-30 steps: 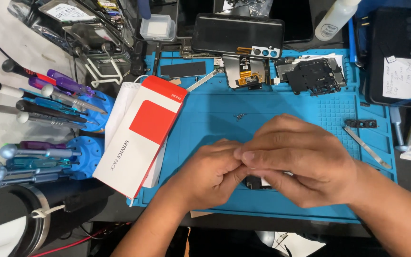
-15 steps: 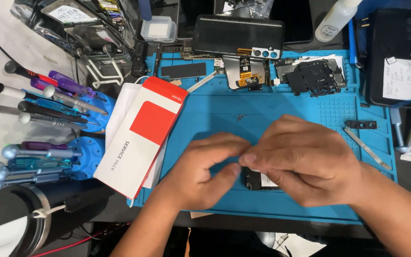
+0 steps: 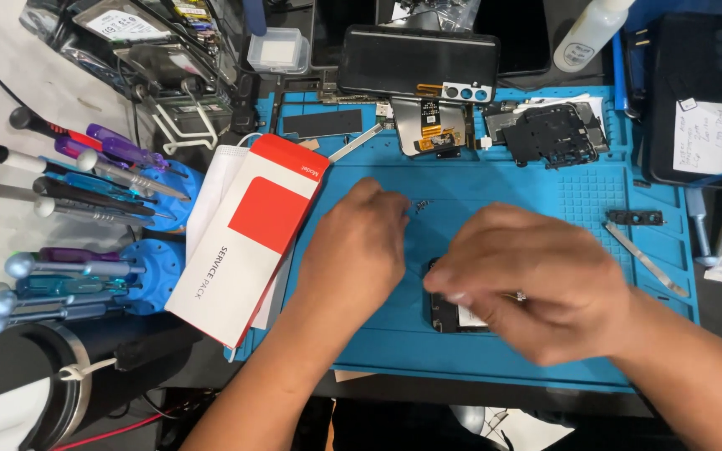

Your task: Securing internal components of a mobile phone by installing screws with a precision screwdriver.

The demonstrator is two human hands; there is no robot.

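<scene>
Right hand [image 3: 536, 288] pinched one small dark part [image 3: 453, 316] on the blue mat [image 3: 545, 200]; left hand [image 3: 359, 250] lay loosely open, holding nothing.

The person's two arms come up from the bottom edge, over the near rim of the blue mat [image 3: 495, 367]. Both are bare, with no sleeves showing. The left hand [image 3: 357, 250] has no glove and no ring that can be seen. The right hand [image 3: 536, 288] is bare too and looks a bit blurry. No watch or band shows on either wrist.
</scene>
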